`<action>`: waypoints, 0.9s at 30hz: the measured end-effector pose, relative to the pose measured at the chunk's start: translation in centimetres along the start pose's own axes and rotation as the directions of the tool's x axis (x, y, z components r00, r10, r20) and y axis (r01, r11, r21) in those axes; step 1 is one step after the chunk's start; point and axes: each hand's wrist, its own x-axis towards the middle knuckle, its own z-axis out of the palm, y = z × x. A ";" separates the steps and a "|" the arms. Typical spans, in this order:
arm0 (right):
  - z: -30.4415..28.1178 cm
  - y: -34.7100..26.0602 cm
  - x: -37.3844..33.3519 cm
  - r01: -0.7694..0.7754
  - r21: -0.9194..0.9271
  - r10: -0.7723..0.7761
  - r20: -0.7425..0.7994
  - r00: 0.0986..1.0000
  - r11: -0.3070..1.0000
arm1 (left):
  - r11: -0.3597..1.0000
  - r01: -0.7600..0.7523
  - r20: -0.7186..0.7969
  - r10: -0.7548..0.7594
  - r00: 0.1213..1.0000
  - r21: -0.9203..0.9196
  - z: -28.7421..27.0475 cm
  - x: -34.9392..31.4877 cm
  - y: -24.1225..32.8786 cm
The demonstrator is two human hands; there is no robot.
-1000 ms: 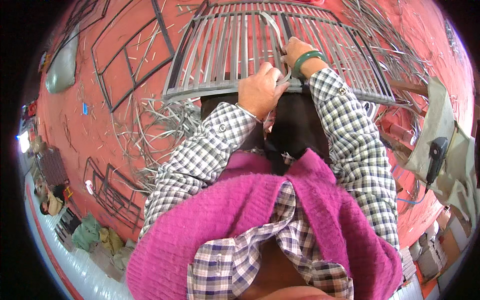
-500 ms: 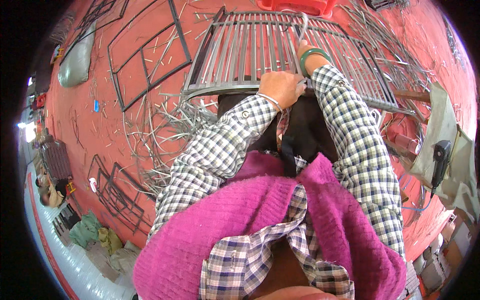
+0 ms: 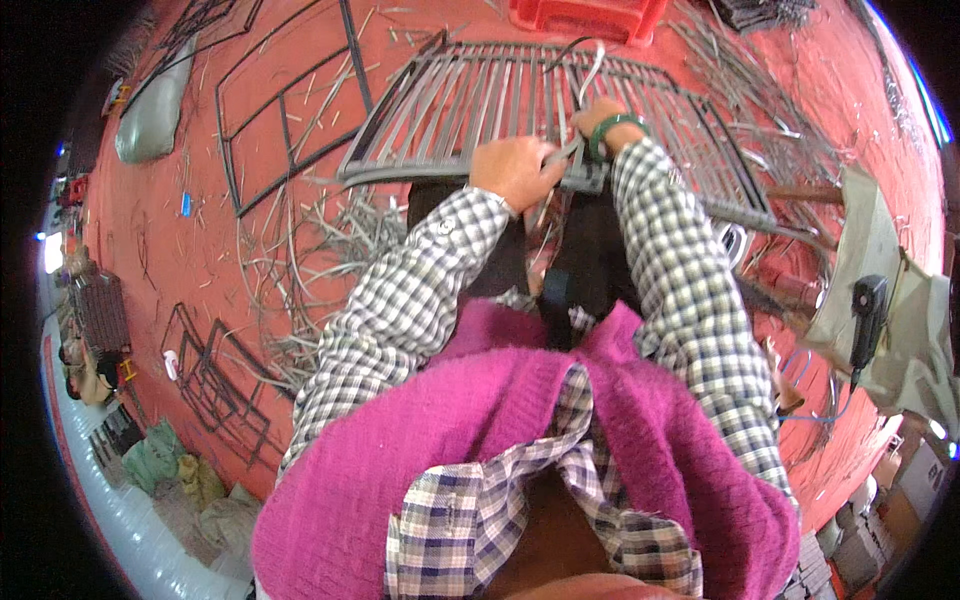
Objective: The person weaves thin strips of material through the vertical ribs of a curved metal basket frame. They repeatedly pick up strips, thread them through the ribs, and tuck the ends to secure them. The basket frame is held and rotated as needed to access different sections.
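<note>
From the left side of the person's head, a wide fisheye camera looks down and forward, closest to the pink sweater (image 3: 380,440), reaching past the far edge of the slatted rack (image 3: 410,174) onto red floor (image 3: 200,260).

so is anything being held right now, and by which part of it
A grey strip: the left hand seems to pinch it nearer the person's body, the right hand grips it below its raised end.
</note>
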 end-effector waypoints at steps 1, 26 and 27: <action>0.5 0.4 -0.2 -0.024 0.043 0.030 -0.153 0.988 0.999 | 0.997 -0.036 -0.063 0.032 0.997 -0.069 -0.2 -0.2 -0.2; 2.6 10.4 -21.1 0.114 0.862 -0.232 0.004 0.973 0.493 | 0.923 -0.131 0.028 0.151 0.988 -0.361 1.3 -0.9 -1.5; 0.6 12.8 -20.7 0.425 0.481 -0.341 -0.256 0.905 0.767 | 0.916 -0.131 0.026 0.152 0.988 -0.379 1.5 -0.6 -2.0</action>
